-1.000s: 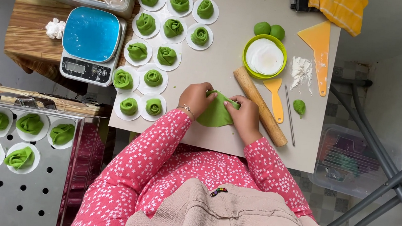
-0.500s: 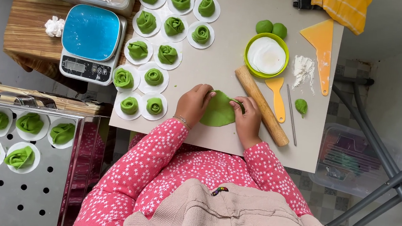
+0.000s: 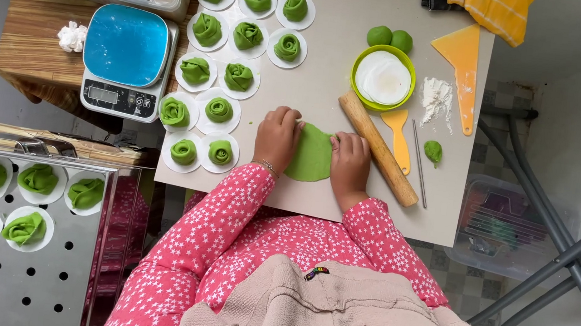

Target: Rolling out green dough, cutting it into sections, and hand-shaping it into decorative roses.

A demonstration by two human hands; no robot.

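A flat round sheet of green dough point(image 3: 311, 153) lies on the pale work board point(image 3: 336, 67). My left hand point(image 3: 277, 138) rests on the sheet's left edge and my right hand point(image 3: 350, 161) on its right edge, fingers bent and pressing at the rim. A wooden rolling pin point(image 3: 377, 148) lies slanted just right of my right hand. Both arms wear pink sleeves with white stars.
Several green rose-shaped buns on white paper rounds point(image 3: 222, 70) fill the board's left part. A green bowl of paper rounds point(image 3: 383, 78), two dough balls point(image 3: 390, 37), orange scrapers point(image 3: 461, 62), flour point(image 3: 438, 96), blue-topped scale point(image 3: 126, 59), perforated steamer tray with buns point(image 3: 17, 228).
The dough, bunched up between my fingers a second ago, now lies spread flat and wide, and my hands have moved apart to its two edges.
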